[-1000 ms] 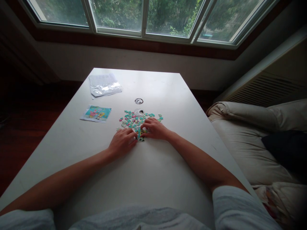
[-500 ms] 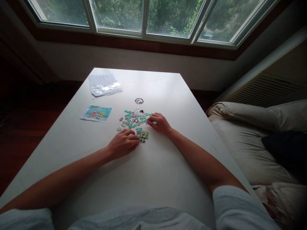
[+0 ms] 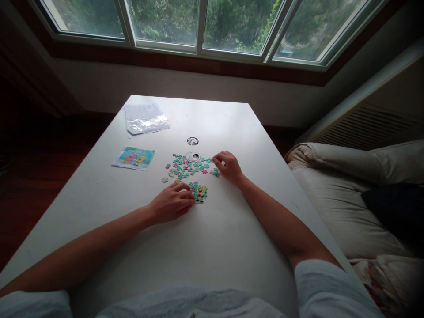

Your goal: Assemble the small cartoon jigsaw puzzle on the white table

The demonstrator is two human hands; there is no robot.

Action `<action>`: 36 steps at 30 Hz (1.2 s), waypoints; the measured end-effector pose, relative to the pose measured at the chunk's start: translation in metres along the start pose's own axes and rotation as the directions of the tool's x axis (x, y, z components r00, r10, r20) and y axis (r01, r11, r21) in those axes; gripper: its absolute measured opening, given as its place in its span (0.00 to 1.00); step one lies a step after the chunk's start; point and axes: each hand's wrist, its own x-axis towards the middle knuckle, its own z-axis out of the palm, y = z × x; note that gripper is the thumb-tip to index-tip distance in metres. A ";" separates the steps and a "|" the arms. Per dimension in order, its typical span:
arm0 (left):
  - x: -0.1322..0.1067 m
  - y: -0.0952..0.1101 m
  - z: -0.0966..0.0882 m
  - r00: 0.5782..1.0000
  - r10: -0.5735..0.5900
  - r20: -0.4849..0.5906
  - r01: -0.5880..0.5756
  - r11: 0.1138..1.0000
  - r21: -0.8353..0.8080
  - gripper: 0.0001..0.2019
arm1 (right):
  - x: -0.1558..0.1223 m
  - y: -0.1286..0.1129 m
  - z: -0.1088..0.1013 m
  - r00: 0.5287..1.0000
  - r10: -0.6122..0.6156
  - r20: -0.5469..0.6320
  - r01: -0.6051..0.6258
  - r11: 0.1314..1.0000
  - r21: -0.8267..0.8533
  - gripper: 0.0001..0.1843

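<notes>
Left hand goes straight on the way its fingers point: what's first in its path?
The joined puzzle section, right at the left hand's fingertips; whether they already touch it is unclear from this view.

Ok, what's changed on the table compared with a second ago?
The right hand has left the assembled puzzle section and moved forward and right, to the right side of the loose pieces. The section has shifted slightly toward the person, along with the left hand at its left edge. The picture sheet and plastic sleeve stayed put.
</notes>
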 end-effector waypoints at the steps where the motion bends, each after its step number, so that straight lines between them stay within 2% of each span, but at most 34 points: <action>1: -0.001 -0.001 0.002 1.000 0.001 -0.008 -0.001 1.000 -0.005 0.13 | 0.001 0.003 -0.002 1.000 0.022 -0.016 -0.022 1.000 0.000 0.11; 6: -0.004 -0.007 0.008 0.999 0.034 -0.032 -0.034 0.999 -0.020 0.15 | 0.004 0.026 -0.009 0.993 0.110 -0.029 -0.111 0.994 -0.019 0.09; 9: -0.005 -0.009 0.010 0.999 0.049 0.013 -0.049 0.999 -0.016 0.20 | 0.004 0.036 -0.010 0.990 0.141 -0.007 -0.141 0.989 -0.041 0.08; 14: -0.002 -0.004 0.012 0.987 0.073 0.141 -0.071 0.997 -0.024 0.37 | 0.001 0.031 -0.003 0.993 0.118 0.029 -0.115 0.988 -0.100 0.08; 18: -0.002 0.000 0.016 0.981 0.076 0.179 -0.069 0.997 -0.042 0.41 | 0.003 0.025 0.000 0.995 0.080 0.054 -0.073 0.990 -0.123 0.09; 20: -0.004 0.001 0.018 0.979 0.072 0.189 -0.065 0.997 -0.046 0.43 | 0.005 0.027 -0.003 0.993 0.094 0.074 -0.086 0.992 -0.096 0.10; 22: -0.005 0.001 0.018 0.979 0.071 0.192 -0.063 0.997 -0.044 0.43 | 0.007 0.032 -0.011 0.982 0.121 0.142 -0.116 0.992 -0.040 0.10; 24: -0.005 0.001 0.017 0.978 0.071 0.194 -0.064 0.997 -0.043 0.43 | 0.007 0.036 -0.023 0.959 0.140 0.247 -0.150 0.988 0.023 0.10; 27: -0.005 0.001 0.017 0.977 0.071 0.200 -0.064 0.997 -0.045 0.43 | 0.007 0.038 -0.044 0.882 0.143 0.448 -0.198 0.977 0.078 0.11; 30: -0.005 0.001 0.017 0.977 0.070 0.201 -0.062 0.997 -0.049 0.43 | 0.006 0.033 -0.060 0.809 0.133 0.573 -0.199 0.979 0.054 0.13; 33: -0.005 0.001 0.017 0.977 0.066 0.204 -0.058 0.997 -0.045 0.43 | 0.006 0.027 -0.064 0.741 0.122 0.660 -0.191 0.981 0.034 0.15; 36: -0.005 0.000 0.017 0.976 0.069 0.205 -0.062 0.997 -0.040 0.43 | 0.006 0.023 -0.058 0.720 0.082 0.689 -0.166 0.985 0.056 0.14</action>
